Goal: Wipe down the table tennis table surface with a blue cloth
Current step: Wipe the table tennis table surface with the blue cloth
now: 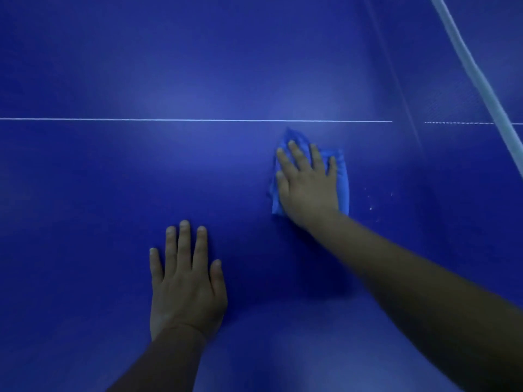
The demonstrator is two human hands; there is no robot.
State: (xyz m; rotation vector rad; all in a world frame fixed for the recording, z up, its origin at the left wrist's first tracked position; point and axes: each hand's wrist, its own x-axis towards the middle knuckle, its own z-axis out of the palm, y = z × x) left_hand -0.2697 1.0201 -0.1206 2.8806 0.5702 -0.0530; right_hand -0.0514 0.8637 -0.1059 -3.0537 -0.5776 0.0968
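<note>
On the blue table (pixel 113 66), right hand (pixel 310 183) is pressing the blue cloth (pixel 341 182) flat, fingers spread.
Left hand (pixel 185 281) is bracing, spread; the specks (pixel 370 206) beside the cloth probably need overlapping strokes.

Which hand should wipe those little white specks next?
The right hand, probably. It already presses the cloth, and the specks lie just beside it. The left hand rests flat, farther away.

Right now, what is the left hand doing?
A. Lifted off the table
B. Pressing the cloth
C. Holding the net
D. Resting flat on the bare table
D: the left hand lies flat with straight fingers on the bare table, while the right hand presses the cloth.
</note>
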